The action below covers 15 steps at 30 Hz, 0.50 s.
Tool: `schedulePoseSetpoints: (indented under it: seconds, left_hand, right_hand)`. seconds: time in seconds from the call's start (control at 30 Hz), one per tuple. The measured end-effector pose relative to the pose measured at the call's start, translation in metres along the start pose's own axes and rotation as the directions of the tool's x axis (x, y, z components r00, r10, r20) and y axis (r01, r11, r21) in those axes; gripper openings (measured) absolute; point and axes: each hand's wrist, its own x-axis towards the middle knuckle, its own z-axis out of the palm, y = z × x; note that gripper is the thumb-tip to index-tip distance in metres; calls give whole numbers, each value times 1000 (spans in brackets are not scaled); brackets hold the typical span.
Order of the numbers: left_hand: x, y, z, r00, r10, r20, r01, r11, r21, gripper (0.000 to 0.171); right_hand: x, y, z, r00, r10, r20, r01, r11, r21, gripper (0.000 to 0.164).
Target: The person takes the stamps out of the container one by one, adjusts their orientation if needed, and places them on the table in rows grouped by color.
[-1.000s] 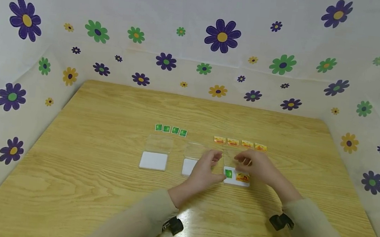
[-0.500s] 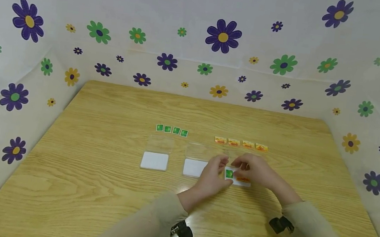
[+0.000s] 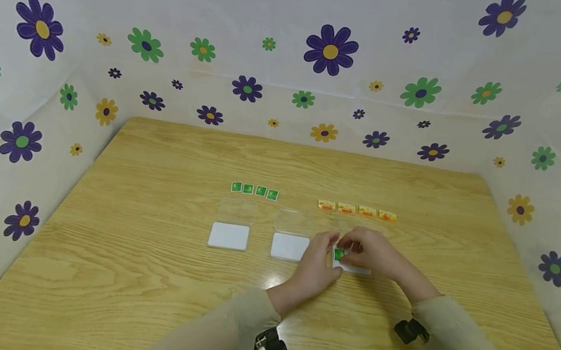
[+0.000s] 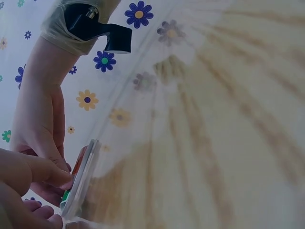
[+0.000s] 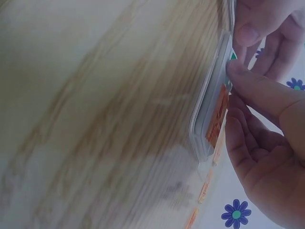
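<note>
A white rectangular tile-like piece [image 3: 353,269] lies at the right of a row of three, with a green square [image 3: 338,255] and an orange rectangle [image 5: 218,117] on its face. My left hand [image 3: 314,265] spans its left end, thumb at the near edge and fingers at the far edge. Bent over the piece is my right hand [image 3: 370,251], its thumb and fingertips right at the green square. I cannot tell whether they pinch that square or only press it. In the head view this hand hides the orange rectangle.
To the left lie two more white pieces, one at the far left [image 3: 228,236] and one in the middle [image 3: 289,247], with clear plastic covers behind them. Several green squares [image 3: 247,189] and several orange rectangles [image 3: 346,208] form rows farther back. Flowered cloth [image 3: 266,69] surrounds the wooden table.
My left hand has moved right to the white piece's left end. The right hand has come down and left, from above the orange rectangle to the green square.
</note>
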Motion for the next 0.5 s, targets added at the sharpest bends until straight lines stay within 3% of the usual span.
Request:
schedulePoseSetpoints:
  seconds: [0.2, 0.5]
  left_hand:
    - [-1, -1, 0, 1000, 28, -14, -26, 992, 124, 64]
    - [-2, -4, -1, 999, 46, -2, -45, 994, 97, 63]
  right_hand:
    - [0, 1, 2, 1000, -5, -10, 5, 1000, -11, 16]
    - [-1, 2, -1, 1000, -16, 1, 16, 1000, -2, 16]
